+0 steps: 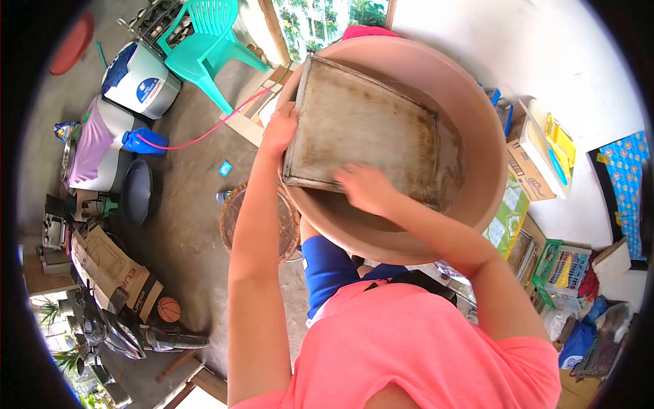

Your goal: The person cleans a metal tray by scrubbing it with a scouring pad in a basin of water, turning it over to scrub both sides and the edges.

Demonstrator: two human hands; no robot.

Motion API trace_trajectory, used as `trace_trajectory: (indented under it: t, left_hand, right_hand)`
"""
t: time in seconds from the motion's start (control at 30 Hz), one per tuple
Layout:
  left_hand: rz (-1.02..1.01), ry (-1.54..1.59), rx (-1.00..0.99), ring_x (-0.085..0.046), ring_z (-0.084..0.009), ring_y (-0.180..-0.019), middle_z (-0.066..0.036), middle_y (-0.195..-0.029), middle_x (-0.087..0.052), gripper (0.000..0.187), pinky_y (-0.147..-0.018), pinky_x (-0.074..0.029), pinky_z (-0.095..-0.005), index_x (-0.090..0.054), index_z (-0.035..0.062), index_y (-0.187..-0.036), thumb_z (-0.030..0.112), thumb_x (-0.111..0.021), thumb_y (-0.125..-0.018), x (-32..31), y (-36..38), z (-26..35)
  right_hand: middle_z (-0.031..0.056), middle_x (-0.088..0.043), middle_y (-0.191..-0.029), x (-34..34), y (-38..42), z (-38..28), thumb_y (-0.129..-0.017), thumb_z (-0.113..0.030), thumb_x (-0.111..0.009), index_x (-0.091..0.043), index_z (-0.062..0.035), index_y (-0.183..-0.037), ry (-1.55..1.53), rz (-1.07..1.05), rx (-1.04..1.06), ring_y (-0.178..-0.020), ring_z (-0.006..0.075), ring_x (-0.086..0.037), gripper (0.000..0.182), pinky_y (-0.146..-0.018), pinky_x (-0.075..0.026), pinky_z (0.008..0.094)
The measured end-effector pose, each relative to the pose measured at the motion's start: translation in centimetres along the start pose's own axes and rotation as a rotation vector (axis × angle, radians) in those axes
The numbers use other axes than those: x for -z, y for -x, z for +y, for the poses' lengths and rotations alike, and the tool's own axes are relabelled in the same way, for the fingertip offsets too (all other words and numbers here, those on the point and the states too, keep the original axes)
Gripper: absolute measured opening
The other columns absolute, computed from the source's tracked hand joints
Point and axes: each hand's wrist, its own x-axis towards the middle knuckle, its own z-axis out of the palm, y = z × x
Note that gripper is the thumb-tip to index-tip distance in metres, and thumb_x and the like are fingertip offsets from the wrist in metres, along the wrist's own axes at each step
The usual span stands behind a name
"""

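A worn, brown-stained rectangular metal tray (371, 126) leans tilted inside a large brown plastic basin (487, 184). My left hand (281, 128) grips the tray's left edge, thumb side at the rim, and holds it up. Over the lower edge of the tray is my right hand (368, 189), blurred by motion. Its fingertips are smeared against the tray's surface, and I cannot make out whether anything is in them. Murky water (451, 160) shows in the basin along the tray's right side.
Below the basin's left side stands a round brown stool top (248, 221). A green plastic chair (208, 51), a white washing machine (139, 82) and a black basin (138, 192) are farther left. A pink hose (225, 121) crosses the floor. Boxes (535, 153) and crates (562, 269) line the right wall.
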Motion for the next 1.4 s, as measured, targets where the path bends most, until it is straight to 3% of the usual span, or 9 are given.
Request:
trace_trajectory:
  t: [0.2,0.3,0.43,0.73,1.03,1.13,1.23,1.33,1.4]
  left_hand:
    - [-0.084,0.043,0.026,-0.055,-0.0398,-0.110,-0.023,-0.115,-0.059,0.036,-0.094,-0.041,-0.0439,-0.057,0.0067,-0.116,0.031,-0.044,-0.092,0.6,0.4,0.4]
    - [-0.057,0.006,0.030,-0.055,-0.0400,-0.109,-0.023,-0.115,-0.060,0.036,-0.093,-0.042,-0.0443,-0.057,0.0065,-0.115,0.031,-0.044,-0.092,0.5,0.4,0.7]
    - [-0.042,-0.051,0.058,-0.054,-0.0405,-0.110,-0.023,-0.115,-0.059,0.037,-0.093,-0.041,-0.0443,-0.057,0.0066,-0.116,0.030,-0.044,-0.091,0.6,0.6,1.2]
    - [0.000,0.009,-0.017,-0.054,-0.0409,-0.112,-0.026,-0.119,-0.057,0.041,-0.096,-0.041,-0.0436,-0.054,0.0038,-0.122,0.029,-0.044,-0.091,0.3,0.1,0.1]
    - [-0.199,0.078,0.247,-0.059,-0.0362,-0.105,-0.022,-0.118,-0.059,0.042,-0.080,-0.050,-0.0422,-0.053,0.0042,-0.123,0.032,-0.044,-0.092,2.0,1.4,4.1]
    - [-0.053,-0.036,-0.018,-0.063,-0.0326,-0.090,-0.020,-0.111,-0.062,0.042,-0.066,-0.052,-0.0405,-0.053,0.0031,-0.121,0.033,-0.044,-0.092,0.3,-0.2,-0.2]
    - [-0.215,0.188,0.271,-0.062,-0.0310,-0.089,-0.020,-0.108,-0.063,0.043,-0.074,-0.050,-0.0407,-0.055,0.0024,-0.117,0.036,-0.044,-0.093,2.3,1.3,3.6]
    - [-0.128,0.269,0.138,-0.059,-0.0193,-0.085,-0.013,-0.103,-0.061,0.053,-0.061,-0.049,-0.0305,-0.054,0.0012,-0.121,0.046,-0.039,-0.097,1.8,0.7,1.9]
    - [-0.128,0.323,0.236,-0.056,-0.0290,-0.105,-0.020,-0.116,-0.059,0.060,-0.088,-0.041,-0.0355,-0.057,0.0056,-0.123,0.054,-0.035,-0.095,1.8,0.7,1.6]
  right_hand:
    - [0.0136,-0.058,-0.099,-1.6,-2.7,-2.9,-0.077,-0.006,-0.059,-0.054,-0.0064,-0.094,-0.176,0.121,0.072,-0.096,0.0348,-0.057,0.018,-0.077,-0.049,0.0442]
    - [0.0151,-0.060,-0.109,-0.8,4.8,4.8,-0.077,-0.005,-0.059,-0.056,-0.0089,-0.114,-0.050,-0.116,-0.082,-0.101,0.0368,-0.058,0.037,-0.082,-0.050,0.0451]
    - [0.0135,-0.060,-0.103,1.6,8.8,8.6,-0.078,-0.009,-0.062,-0.053,-0.0079,-0.104,0.048,-0.338,-0.200,-0.099,0.0357,-0.059,0.027,-0.081,-0.049,0.0455]
    - [0.0105,-0.059,-0.098,-0.9,-7.6,-5.4,-0.076,-0.009,-0.062,-0.054,-0.0071,-0.097,-0.141,0.110,0.149,-0.090,0.0316,-0.059,0.022,-0.075,-0.050,0.0419]
    - [0.0124,-0.058,-0.101,0.5,1.8,1.3,-0.082,-0.010,-0.059,-0.054,-0.0072,-0.107,-0.027,-0.148,-0.019,-0.097,0.0327,-0.059,0.026,-0.079,-0.050,0.0436]
    - [0.0123,-0.058,-0.096,0.1,-2.0,-1.5,-0.081,-0.009,-0.059,-0.054,-0.0071,-0.100,-0.023,-0.051,0.051,-0.093,0.0321,-0.059,0.020,-0.077,-0.050,0.0445]
    - [0.0121,-0.056,-0.092,-0.9,-6.6,-4.7,-0.079,-0.008,-0.062,-0.054,-0.0071,-0.093,-0.158,0.164,0.147,-0.089,0.0317,-0.058,0.016,-0.074,-0.049,0.0452]
    - [0.0133,-0.055,-0.094,-0.8,-8.2,-3.4,-0.079,-0.011,-0.065,-0.053,-0.0070,-0.093,-0.223,0.299,0.109,-0.090,0.0346,-0.056,0.018,-0.075,-0.049,0.0450]
    - [0.0153,-0.054,-0.096,-1.6,-9.4,-0.6,-0.081,-0.011,-0.065,-0.054,-0.0076,-0.094,-0.243,0.347,-0.011,-0.092,0.0379,-0.054,0.017,-0.075,-0.048,0.0450]
